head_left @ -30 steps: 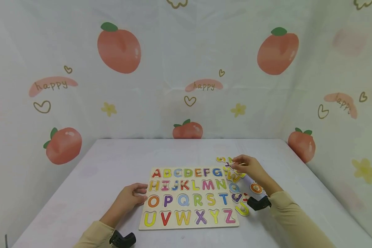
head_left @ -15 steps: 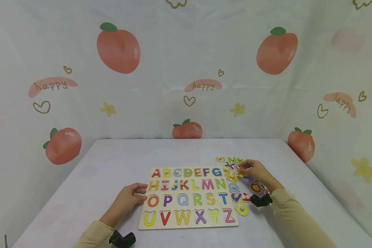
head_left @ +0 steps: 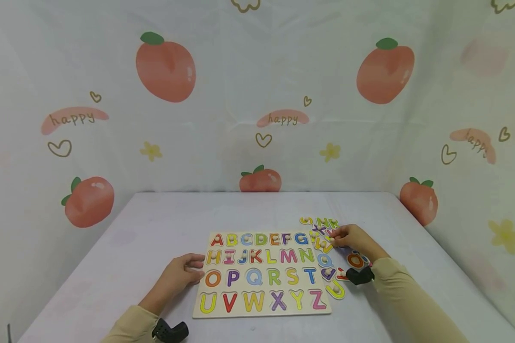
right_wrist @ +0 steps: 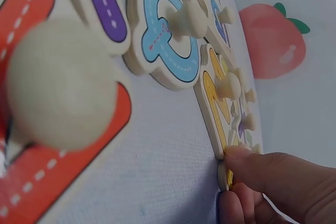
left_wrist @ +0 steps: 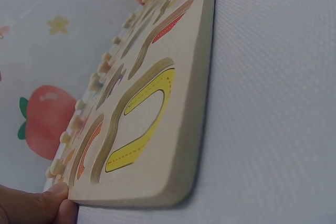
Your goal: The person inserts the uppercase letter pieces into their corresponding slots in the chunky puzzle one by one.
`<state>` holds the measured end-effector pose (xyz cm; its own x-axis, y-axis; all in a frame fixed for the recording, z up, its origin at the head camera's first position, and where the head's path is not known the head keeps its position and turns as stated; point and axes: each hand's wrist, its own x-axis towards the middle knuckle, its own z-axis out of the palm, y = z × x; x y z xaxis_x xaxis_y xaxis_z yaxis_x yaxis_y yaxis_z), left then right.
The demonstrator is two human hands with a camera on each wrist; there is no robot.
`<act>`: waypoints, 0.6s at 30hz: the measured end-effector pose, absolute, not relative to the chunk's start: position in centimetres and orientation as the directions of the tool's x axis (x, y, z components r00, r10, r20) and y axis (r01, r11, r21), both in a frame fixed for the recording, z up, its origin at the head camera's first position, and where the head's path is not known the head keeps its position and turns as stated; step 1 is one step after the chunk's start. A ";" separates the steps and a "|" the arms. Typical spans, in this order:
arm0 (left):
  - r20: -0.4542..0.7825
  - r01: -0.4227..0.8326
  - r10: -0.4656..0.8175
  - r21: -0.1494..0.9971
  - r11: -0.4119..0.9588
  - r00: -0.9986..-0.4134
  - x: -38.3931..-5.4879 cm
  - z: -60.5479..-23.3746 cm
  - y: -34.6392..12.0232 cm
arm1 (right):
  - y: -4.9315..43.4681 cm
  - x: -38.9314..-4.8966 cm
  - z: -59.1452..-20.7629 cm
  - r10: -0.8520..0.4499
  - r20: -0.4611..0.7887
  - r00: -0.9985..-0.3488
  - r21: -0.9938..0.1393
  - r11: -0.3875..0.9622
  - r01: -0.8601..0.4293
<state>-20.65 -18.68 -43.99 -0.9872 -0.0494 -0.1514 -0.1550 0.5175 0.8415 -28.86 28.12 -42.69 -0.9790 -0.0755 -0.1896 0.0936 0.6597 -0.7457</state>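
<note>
My left hand (head_left: pixel 179 278) rests at the left edge of a wooden alphabet puzzle board (head_left: pixel 262 312), fingers and thumb touching its side. In the left wrist view the thumb (left_wrist: pixel 55 192) lies at a corner of the board. The top row A to G and H to K hold knobbed letters; L onward shows bare printed recesses. Right of the board, my right hand (head_left: pixel 351 238) pinches a yellow letter piece (right_wrist: pixel 224 176), its shape mostly hidden by the fingers. Beside it lies the orange-yellow W piece (head_left: pixel 324 246), with the light blue Q piece (head_left: pixel 324 260) nearer me.
Loose knobbed letters crowd the board's right side: a yellow U (head_left: pixel 336 289), a purple piece (head_left: pixel 328 274), a green N (head_left: pixel 322 222), a yellow S (head_left: pixel 306 220) and a purple X (head_left: pixel 318 229). An orange O (head_left: pixel 355 260) lies under the right forearm. A printed cloth hangs behind the white table.
My right hand has come back from the far letters near N and X, moving slightly right and toward me, and now holds the yellow piece beside W. The left hand stays put.
</note>
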 end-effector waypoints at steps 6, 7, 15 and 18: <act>-0.143 -0.147 -0.048 0.846 0.512 -0.989 -20.6 -44.0 -18.6 | 28.1 -28.9 -42.7 -0.078 -0.179 -0.981 -0.745 0.661 0.084; -0.145 -0.151 -0.051 0.847 0.509 -0.988 -20.5 -44.0 -18.6 | 28.1 -28.9 -42.7 -0.077 -0.177 -0.981 -0.746 0.661 0.083; -0.144 -0.151 -0.053 0.846 0.511 -0.988 -20.6 -43.9 -18.6 | 28.0 -28.8 -42.7 -0.068 -0.171 -0.983 -0.745 0.661 0.084; -0.144 -0.152 -0.054 0.846 0.511 -0.988 -20.6 -43.9 -18.6 | 28.0 -28.8 -42.6 -0.054 -0.179 -0.982 -0.732 0.674 0.096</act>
<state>-20.56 -18.57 -43.93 -0.9881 -0.0542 -0.1443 -0.1516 0.5106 0.8463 -28.79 28.02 -42.65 -0.9825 -0.0536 -0.1786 0.0963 0.6742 -0.7323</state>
